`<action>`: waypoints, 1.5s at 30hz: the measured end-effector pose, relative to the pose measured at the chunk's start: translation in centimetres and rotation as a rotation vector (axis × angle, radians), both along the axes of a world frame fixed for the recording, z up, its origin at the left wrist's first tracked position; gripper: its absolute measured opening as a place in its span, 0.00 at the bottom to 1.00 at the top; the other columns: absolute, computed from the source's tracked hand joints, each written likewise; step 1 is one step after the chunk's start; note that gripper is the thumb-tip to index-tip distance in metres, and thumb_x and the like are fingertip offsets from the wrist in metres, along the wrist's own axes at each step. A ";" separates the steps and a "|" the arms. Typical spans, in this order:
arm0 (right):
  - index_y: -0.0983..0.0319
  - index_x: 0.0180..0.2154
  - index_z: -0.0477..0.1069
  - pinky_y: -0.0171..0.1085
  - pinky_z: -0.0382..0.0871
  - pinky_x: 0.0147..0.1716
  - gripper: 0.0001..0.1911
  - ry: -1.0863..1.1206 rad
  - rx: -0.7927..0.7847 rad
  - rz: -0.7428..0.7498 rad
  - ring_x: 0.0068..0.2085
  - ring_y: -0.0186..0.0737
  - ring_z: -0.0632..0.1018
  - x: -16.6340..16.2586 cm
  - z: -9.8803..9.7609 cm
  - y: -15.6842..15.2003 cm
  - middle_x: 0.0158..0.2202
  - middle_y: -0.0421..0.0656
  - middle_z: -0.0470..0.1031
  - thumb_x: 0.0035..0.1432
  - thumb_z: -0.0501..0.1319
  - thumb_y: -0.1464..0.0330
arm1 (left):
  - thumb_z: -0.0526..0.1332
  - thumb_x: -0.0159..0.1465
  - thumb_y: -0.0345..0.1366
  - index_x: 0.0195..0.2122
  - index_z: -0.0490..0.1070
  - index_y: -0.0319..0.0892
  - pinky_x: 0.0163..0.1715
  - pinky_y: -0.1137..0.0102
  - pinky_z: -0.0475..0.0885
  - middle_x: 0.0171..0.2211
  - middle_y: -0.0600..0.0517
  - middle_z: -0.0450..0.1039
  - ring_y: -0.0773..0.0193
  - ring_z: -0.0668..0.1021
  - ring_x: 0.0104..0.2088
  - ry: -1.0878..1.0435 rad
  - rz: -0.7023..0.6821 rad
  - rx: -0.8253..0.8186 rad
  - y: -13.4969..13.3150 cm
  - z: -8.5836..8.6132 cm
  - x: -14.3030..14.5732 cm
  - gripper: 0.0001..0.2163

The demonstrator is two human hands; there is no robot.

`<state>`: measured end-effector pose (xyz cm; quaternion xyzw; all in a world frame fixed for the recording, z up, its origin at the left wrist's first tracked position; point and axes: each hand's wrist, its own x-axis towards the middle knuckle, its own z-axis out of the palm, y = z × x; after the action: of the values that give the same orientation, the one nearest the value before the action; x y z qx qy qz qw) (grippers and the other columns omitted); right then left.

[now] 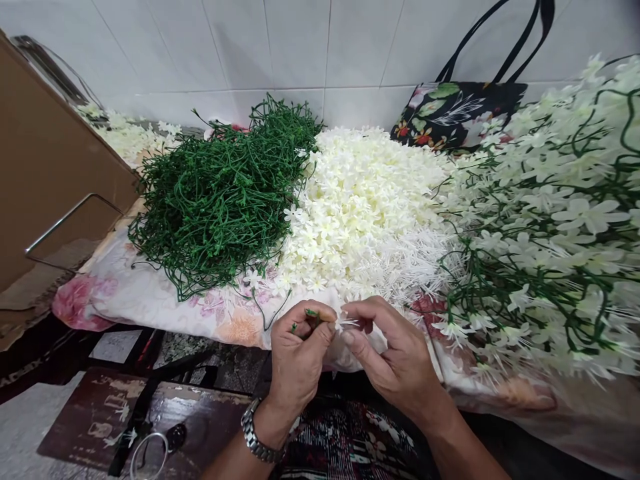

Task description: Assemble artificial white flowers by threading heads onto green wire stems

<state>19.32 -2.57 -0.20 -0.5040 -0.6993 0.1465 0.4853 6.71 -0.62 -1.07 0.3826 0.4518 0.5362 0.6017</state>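
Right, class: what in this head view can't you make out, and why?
Head view:
Green stem: mostly hidden by the left hand.
White piece near the right hand: too small for detail.
Inside of the floral bag: hidden by its front.
Cardboard: cut off by the left edge.

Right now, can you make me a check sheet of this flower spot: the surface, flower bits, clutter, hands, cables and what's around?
Surface: flowered cloth under the piles.
Flower bits: green stems heaped left, white blossoms in the middle, white strands in front, flowers on stems right.
Clutter: brown board left, patterned bag behind.
Hands: left hand pinches a green piece; right hand beside it, thumb and finger parted.
Cables: a thin line upper left, unclear.
Surroundings: tiled wall.
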 end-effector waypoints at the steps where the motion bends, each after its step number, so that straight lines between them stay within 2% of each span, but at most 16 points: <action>1: 0.63 0.41 0.68 0.32 0.70 0.29 0.10 -0.004 -0.026 0.005 0.29 0.33 0.72 0.1 0.0 0.0 0.30 0.41 0.70 0.56 0.59 0.69 | 0.64 0.50 0.28 0.22 0.72 0.39 0.22 0.79 0.63 0.21 0.56 0.70 0.72 0.68 0.22 0.014 0.013 0.026 0.0 -0.1 -0.1 0.02; 3: 0.64 0.47 0.66 0.35 0.71 0.33 0.18 -0.015 -0.066 0.024 0.35 0.36 0.73 0.3 0.1 0.0 0.37 0.45 0.71 0.54 0.61 0.65 | 0.63 0.51 0.27 0.23 0.72 0.40 0.24 0.78 0.65 0.22 0.56 0.71 0.71 0.70 0.24 0.055 0.013 0.080 -0.2 -0.2 -0.3 0.02; 5: 0.63 0.46 0.67 0.36 0.72 0.35 0.16 -0.007 -0.081 0.062 0.37 0.38 0.74 0.3 0.1 0.0 0.39 0.46 0.72 0.55 0.60 0.66 | 0.62 0.52 0.26 0.23 0.72 0.40 0.25 0.78 0.65 0.22 0.56 0.71 0.70 0.71 0.24 0.103 -0.003 0.125 -0.3 -0.3 -0.4 0.03; 9: 0.62 0.34 0.70 0.33 0.69 0.28 0.04 0.030 -0.081 0.051 0.29 0.33 0.73 0.2 0.0 0.0 0.28 0.40 0.72 0.57 0.57 0.73 | 0.62 0.55 0.28 0.24 0.72 0.40 0.25 0.77 0.65 0.22 0.56 0.70 0.70 0.70 0.24 0.177 -0.020 0.159 -0.6 -0.5 -0.5 0.03; 12: 0.62 0.30 0.69 0.32 0.66 0.25 0.05 0.023 -0.084 0.016 0.25 0.32 0.71 0.1 -0.1 0.0 0.24 0.39 0.70 0.57 0.56 0.73 | 0.62 0.56 0.32 0.26 0.74 0.41 0.25 0.76 0.65 0.23 0.54 0.72 0.68 0.71 0.25 0.207 -0.072 0.173 -0.6 -0.4 -0.7 0.04; 16: 0.62 0.29 0.68 0.31 0.65 0.24 0.05 0.046 -0.100 -0.013 0.25 0.31 0.70 0.3 -0.2 -0.1 0.23 0.38 0.69 0.57 0.56 0.73 | 0.58 0.61 0.38 0.30 0.76 0.40 0.24 0.74 0.65 0.28 0.49 0.74 0.65 0.73 0.27 0.264 -0.094 0.209 -0.6 -0.3 -1.3 0.10; 20: 0.61 0.27 0.66 0.30 0.63 0.23 0.06 0.103 -0.121 -0.009 0.24 0.30 0.69 0.7 0.4 -0.1 0.22 0.36 0.66 0.56 0.58 0.74 | 0.57 0.62 0.33 0.33 0.77 0.42 0.24 0.74 0.65 0.24 0.52 0.73 0.67 0.72 0.25 0.382 -0.102 0.301 -0.6 0.2 -1.6 0.09; 25: 0.61 0.29 0.67 0.31 0.65 0.26 0.04 0.167 -0.135 0.090 0.27 0.31 0.71 1.3 1.8 -0.4 0.25 0.37 0.68 0.56 0.58 0.74 | 0.56 0.60 0.27 0.33 0.77 0.41 0.23 0.75 0.64 0.21 0.53 0.70 0.69 0.71 0.23 0.543 -0.123 0.535 -0.6 1.3 -1.7 0.09; 28: 0.62 0.29 0.67 0.32 0.66 0.28 0.05 0.126 -0.107 0.122 0.29 0.32 0.72 1.4 2.3 -0.6 0.27 0.39 0.69 0.55 0.58 0.76 | 0.55 0.60 0.25 0.34 0.76 0.40 0.21 0.75 0.62 0.21 0.54 0.66 0.69 0.69 0.22 0.600 -0.166 0.638 -0.8 1.5 -1.9 0.10; 33: 0.62 0.31 0.68 0.32 0.67 0.28 0.05 0.011 -0.053 0.107 0.30 0.32 0.72 1.3 2.3 -0.8 0.28 0.40 0.69 0.56 0.57 0.77 | 0.53 0.61 0.24 0.34 0.74 0.38 0.21 0.73 0.59 0.20 0.54 0.61 0.69 0.65 0.22 0.733 -0.228 0.703 -1.1 1.3 -2.0 0.10; 40: 0.63 0.32 0.69 0.33 0.68 0.29 0.06 -0.144 0.016 0.078 0.31 0.34 0.73 1.4 2.2 -0.8 0.29 0.42 0.70 0.55 0.56 0.77 | 0.51 0.59 0.23 0.27 0.70 0.38 0.22 0.73 0.59 0.21 0.53 0.63 0.69 0.66 0.22 0.763 -0.302 0.694 -0.7 1.3 -1.8 0.10; 45: 0.64 0.33 0.68 0.33 0.67 0.32 0.06 -0.209 0.039 0.052 0.32 0.33 0.72 1.6 1.4 -0.8 0.29 0.43 0.70 0.56 0.56 0.78 | 0.51 0.58 0.22 0.24 0.68 0.38 0.21 0.74 0.57 0.19 0.56 0.57 0.70 0.63 0.21 0.782 -0.311 0.690 -0.2 0.9 -1.3 0.10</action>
<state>20.91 -3.39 1.17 -0.4889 -0.7616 0.0920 0.4153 5.43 -0.86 -0.19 0.7910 0.3778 0.3758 0.3007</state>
